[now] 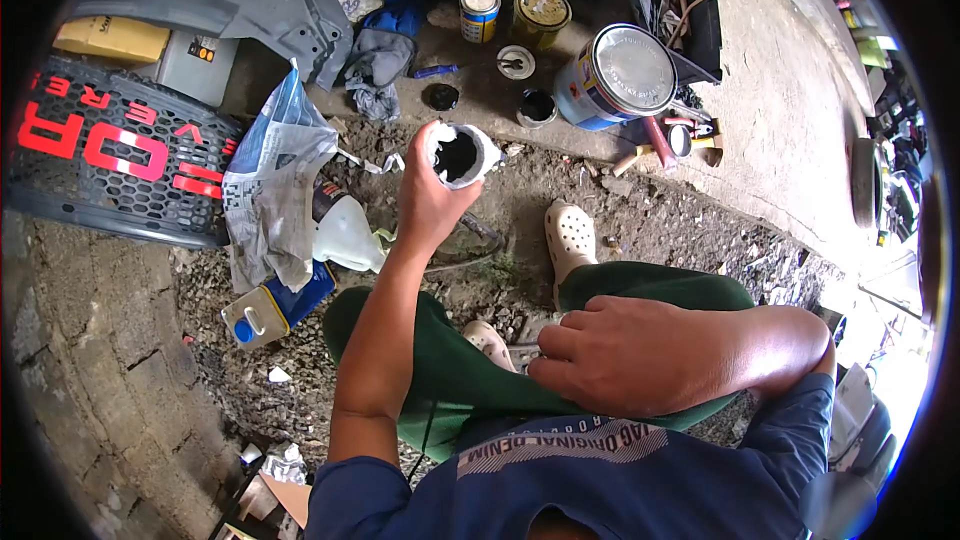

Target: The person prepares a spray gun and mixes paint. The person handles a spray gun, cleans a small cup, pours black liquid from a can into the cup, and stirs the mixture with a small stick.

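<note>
My left hand (432, 202) is wrapped round a cup with a ragged white rim (482, 162) and a black inside. It is held over the ground, with its opening facing up. My right hand (625, 355) is curled over my green trouser leg, its back upward. The fingers bend under, so anything inside them is hidden. Beyond the cup are a shallow black-filled lid (440, 96), a small pot of black liquid (537, 107) and a blue-handled screwdriver (435, 71).
A large lidded paint can (625, 75) and two smaller cans, blue-white (479, 18) and yellowish (541, 20), stand on the concrete. A hammer (640, 155) lies right. Left are a black grille panel (120, 150), newspaper (275, 180) and a jug (262, 315). A brick wall (90, 370) borders the left.
</note>
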A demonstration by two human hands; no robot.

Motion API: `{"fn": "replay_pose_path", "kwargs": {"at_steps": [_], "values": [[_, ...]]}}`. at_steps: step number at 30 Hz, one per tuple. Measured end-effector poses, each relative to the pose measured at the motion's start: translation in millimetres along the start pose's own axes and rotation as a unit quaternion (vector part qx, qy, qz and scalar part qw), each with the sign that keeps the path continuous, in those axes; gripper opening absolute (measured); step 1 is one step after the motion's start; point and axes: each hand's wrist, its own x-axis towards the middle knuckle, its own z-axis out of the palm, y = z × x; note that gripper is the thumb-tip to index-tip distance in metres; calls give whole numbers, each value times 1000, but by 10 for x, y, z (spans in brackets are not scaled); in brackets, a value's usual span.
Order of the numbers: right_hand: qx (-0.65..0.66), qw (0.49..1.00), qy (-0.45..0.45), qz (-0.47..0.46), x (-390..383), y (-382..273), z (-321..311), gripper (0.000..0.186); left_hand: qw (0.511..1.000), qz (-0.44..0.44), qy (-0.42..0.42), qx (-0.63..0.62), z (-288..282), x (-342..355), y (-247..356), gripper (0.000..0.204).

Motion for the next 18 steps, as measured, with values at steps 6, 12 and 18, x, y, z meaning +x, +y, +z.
{"fn": "replay_pose_path", "kwargs": {"at_steps": [6, 12, 18], "values": [[-1, 1000, 0, 0, 1, 8, -20, 18, 1000, -2, 6, 17, -7, -13, 7, 90], [4, 1000, -6, -2, 3, 25, -22, 21, 1000, -1, -10, 21, 28, -38, 92, 91], [10, 1000, -9, 7, 7, 18, -37, 21, 1000, -1, -7, 3, 26, -22, 49, 90]]}}
